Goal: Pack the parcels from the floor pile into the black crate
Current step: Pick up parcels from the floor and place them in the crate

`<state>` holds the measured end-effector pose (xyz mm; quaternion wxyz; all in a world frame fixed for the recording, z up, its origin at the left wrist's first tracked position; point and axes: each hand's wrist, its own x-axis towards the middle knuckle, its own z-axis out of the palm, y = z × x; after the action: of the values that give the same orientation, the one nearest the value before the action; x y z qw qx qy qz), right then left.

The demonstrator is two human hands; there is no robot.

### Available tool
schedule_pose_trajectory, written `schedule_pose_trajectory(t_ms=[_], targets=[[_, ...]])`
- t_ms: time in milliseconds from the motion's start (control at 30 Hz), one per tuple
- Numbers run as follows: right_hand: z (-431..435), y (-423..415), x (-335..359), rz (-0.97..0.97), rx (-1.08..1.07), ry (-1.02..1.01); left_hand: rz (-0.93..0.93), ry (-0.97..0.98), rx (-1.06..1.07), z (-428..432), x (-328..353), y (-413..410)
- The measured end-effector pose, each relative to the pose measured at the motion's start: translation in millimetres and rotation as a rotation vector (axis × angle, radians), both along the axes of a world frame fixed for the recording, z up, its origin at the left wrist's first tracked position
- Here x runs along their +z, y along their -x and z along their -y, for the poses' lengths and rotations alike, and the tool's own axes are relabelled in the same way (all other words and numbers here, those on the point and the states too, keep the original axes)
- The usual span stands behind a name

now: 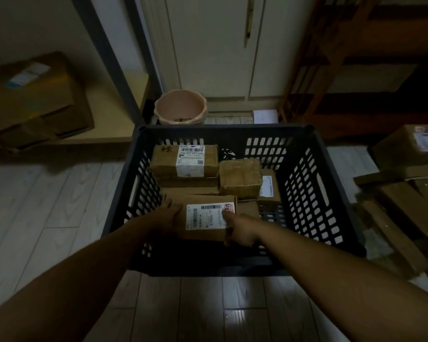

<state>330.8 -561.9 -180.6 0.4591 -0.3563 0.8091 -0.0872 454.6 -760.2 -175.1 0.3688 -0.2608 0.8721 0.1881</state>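
Note:
The black slotted crate stands on the floor in front of me. Both my hands reach into its near side and hold one brown parcel with a white label: my left hand grips its left end, my right hand its right end. Behind it lie a labelled box at the back left, a tape-wrapped parcel in the middle and a smaller labelled parcel to its right. The pile of cardboard parcels lies on the floor to the crate's right.
A pink bucket stands just behind the crate, before white cabinet doors. A large cardboard box sits on a low shelf at the left. Wooden shelving rises at the back right. Pale plank floor lies to the left and near me.

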Motion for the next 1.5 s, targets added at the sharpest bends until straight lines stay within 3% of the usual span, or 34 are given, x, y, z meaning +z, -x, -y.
schedule_pose_trajectory(t_ms=[367,567,900,1033,1367,1500], targets=[[39,-1,-11,0.016,0.133,-0.166,0.013,0.066,-0.007,5,-16,-2],[38,-12,-16,-0.064,0.134,-0.057,0.014,0.123,-0.024,6,-24,-9],[42,-4,-3,-0.039,0.097,-0.086,0.042,0.085,-0.005,3,-14,-3],[24,0,83,0.023,-0.007,0.001,-0.022,0.080,0.031,-5,66,-9],[-26,14,416,-0.160,0.109,0.018,-0.147,0.060,0.128,-54,412,-8],[-66,9,520,-0.168,-0.022,0.021,-0.169,0.087,0.072,-88,521,-19]])
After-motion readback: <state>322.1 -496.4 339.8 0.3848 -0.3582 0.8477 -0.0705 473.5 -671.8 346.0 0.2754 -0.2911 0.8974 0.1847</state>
